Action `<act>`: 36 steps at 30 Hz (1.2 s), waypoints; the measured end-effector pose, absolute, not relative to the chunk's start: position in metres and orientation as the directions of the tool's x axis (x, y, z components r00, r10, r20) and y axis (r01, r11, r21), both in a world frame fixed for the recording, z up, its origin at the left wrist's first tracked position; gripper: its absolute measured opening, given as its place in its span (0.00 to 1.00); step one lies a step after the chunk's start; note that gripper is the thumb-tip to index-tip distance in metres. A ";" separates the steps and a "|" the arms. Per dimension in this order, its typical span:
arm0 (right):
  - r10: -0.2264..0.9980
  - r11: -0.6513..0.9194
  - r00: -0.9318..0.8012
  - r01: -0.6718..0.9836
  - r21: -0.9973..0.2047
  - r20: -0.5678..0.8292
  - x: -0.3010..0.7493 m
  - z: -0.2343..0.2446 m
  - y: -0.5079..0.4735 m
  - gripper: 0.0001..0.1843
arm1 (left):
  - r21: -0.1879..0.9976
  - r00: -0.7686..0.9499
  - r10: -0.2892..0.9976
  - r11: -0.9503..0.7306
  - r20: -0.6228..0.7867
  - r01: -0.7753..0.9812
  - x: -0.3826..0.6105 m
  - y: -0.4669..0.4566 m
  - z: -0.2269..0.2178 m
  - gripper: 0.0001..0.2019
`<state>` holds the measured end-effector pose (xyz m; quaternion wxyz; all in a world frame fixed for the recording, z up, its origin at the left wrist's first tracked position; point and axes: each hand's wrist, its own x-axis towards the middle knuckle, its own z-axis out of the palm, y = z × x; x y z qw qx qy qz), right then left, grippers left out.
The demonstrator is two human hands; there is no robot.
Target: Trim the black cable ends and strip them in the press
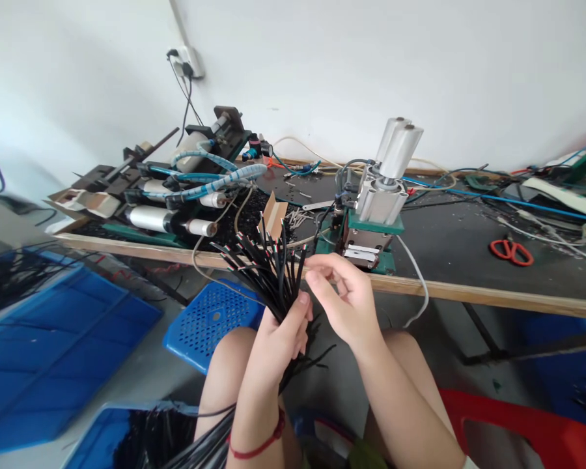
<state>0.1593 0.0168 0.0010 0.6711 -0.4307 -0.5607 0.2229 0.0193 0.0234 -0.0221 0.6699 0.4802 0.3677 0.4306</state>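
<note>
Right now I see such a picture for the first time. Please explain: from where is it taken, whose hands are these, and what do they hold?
There is one picture, from a camera worn on a person's head, looking down at that person's own bare hands. The left hand grips a bundle of black wires, whose coloured ends fan upward. The right hand has its fingertips at those ends; whether it pinches a wire I cannot tell. Behind them a workbench carries a small machine with silver cylinders, more machines at the left, loose cables and red scissors.
</note>
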 end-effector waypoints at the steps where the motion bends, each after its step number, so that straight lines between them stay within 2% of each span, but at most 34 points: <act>1: 0.772 0.528 0.312 0.170 -0.832 0.553 0.157 0.004 0.020 0.09 | 0.962 0.379 0.921 0.177 -0.086 -0.210 0.020 0.023 -0.022 0.32; 8: 0.787 0.471 0.405 0.093 -0.877 0.466 0.165 0.004 0.025 0.16 | 0.969 0.461 0.884 0.173 -0.075 -0.174 0.016 0.022 -0.020 0.31; 11: 0.800 0.437 0.419 0.085 -0.895 0.430 0.172 -0.005 0.012 0.13 | 0.968 0.409 0.913 0.110 -0.008 -0.227 0.016 0.025 -0.024 0.27; 15: 0.769 0.424 0.375 0.306 -0.852 0.517 0.181 -0.016 -0.013 0.05 | 0.958 0.342 0.940 0.085 0.014 -0.273 0.019 0.029 -0.027 0.25; 18: 0.740 0.405 0.373 0.417 -0.814 0.560 0.183 -0.017 -0.025 0.03 | 0.966 0.327 0.944 0.046 0.041 -0.256 0.022 0.030 -0.026 0.25; 23: 0.818 0.340 0.398 0.249 -0.907 0.415 0.177 -0.022 -0.024 0.05 | 0.981 0.278 0.946 -0.133 0.169 -0.144 0.023 0.030 -0.022 0.14; 29: 0.899 0.252 0.351 0.070 -0.965 0.260 0.173 -0.033 -0.017 0.08 | 0.967 0.254 0.933 -0.248 0.253 -0.055 0.024 0.029 -0.026 0.09; 36: 0.893 0.240 0.351 0.156 -0.958 0.281 0.170 -0.029 -0.015 0.10 | 0.908 0.268 0.903 -0.386 0.337 0.159 0.015 0.030 -0.034 0.09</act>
